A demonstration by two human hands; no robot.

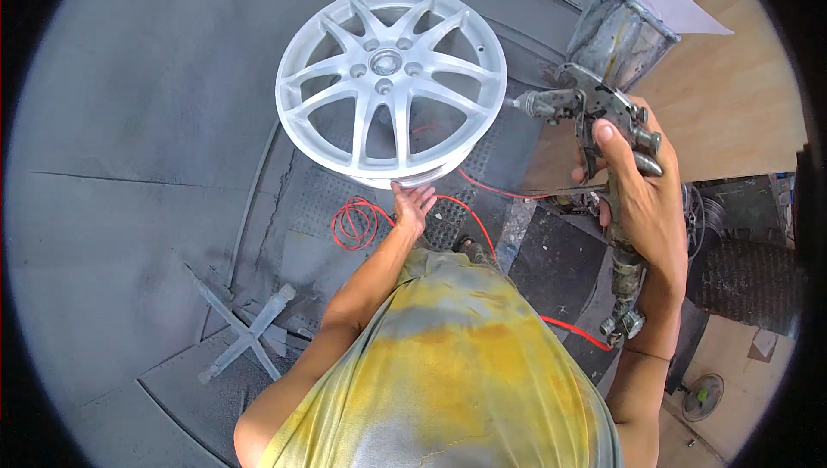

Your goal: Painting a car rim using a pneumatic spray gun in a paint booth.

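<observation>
Your right hand (644, 192) clasps spray gun (594, 106); left hand (413, 211), fingers spread, at alloy wheel (385, 61). Red hose (573, 327) near foot (472, 248); cross-shaped stand (248, 336) left.

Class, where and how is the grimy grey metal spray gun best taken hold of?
Grip the handle of the grimy grey metal spray gun, probably best from the right, as the bare right hand does: its nozzle points left and the handle hangs downward.

Grey floor (310, 263), dark textured mat (442, 225), loosely coiled red hose (355, 223)
</observation>
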